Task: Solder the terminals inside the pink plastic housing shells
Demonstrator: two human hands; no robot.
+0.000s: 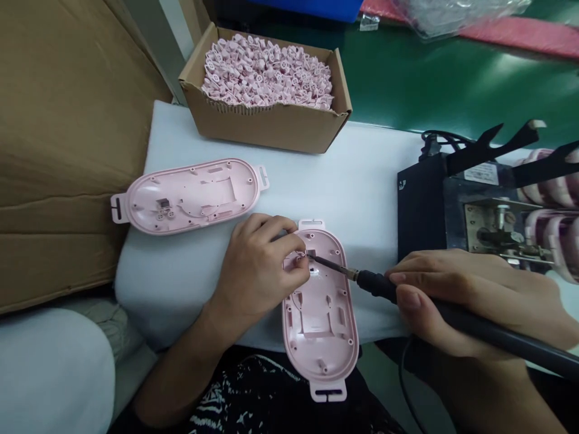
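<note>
White foam pad (pixel 362 181) — left hand (pixel 257 265) pinches shell (pixel 321 319), right hand (pixel 470 301) grips soldering iron (pixel 452 316); parts box (pixel 266 90) behind, spare shell (pixel 190 196) left.

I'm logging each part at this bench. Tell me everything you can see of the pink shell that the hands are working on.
The pink shell is an oval housing half, seemingly moulded plastic, lying open side up with its long axis running away from the person. Inside show screw bosses, ribs and a rectangular recess; a slotted tab sticks out at each end. It rests on the white foam pad, its near end overhanging the edge. The left hand pinches at its upper left rim, and the tip of the soldering iron, held in the right hand, touches there.
</note>
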